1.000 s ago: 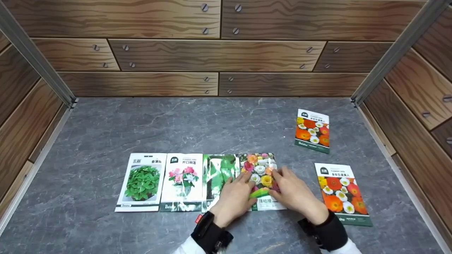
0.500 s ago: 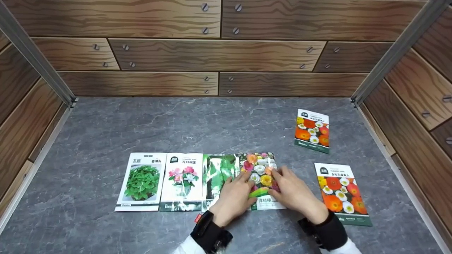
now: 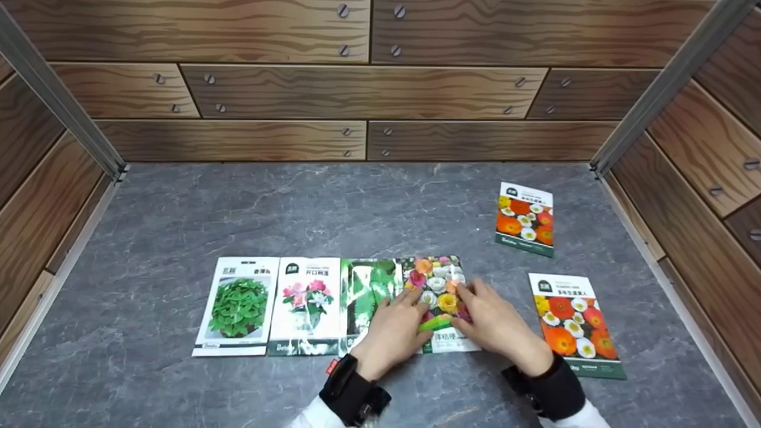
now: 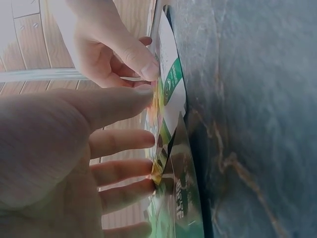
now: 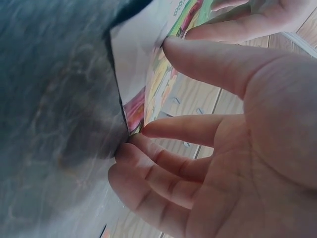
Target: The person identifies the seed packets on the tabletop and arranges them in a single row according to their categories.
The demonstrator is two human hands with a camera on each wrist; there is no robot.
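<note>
Both hands rest on a seed packet with multicoloured flowers [image 3: 438, 285], the rightmost in a row of packets. Fingertips of my left hand [image 3: 395, 327] touch its left part, near where it meets a green leafy packet [image 3: 373, 276]. My right hand [image 3: 493, 321] lies along its right edge, with thumb and index fingertips on the packet's face. In the left wrist view the left fingers [image 4: 126, 173] are spread and nearly straight against the packets. Seen from the right wrist, the right hand's lower fingers [image 5: 148, 183] bend slightly beside the packet edge. The hands hide the packet's lower sides.
Left in the row lie a pink-flower packet [image 3: 306, 306] and a green-plant packet [image 3: 238, 306]. Two orange-and-white flower packets lie apart at right, one farther back [image 3: 525, 220], one nearer [image 3: 576, 327] beside the right wrist. Wood-patterned walls [image 3: 362, 92] enclose the grey tabletop [image 3: 297, 208].
</note>
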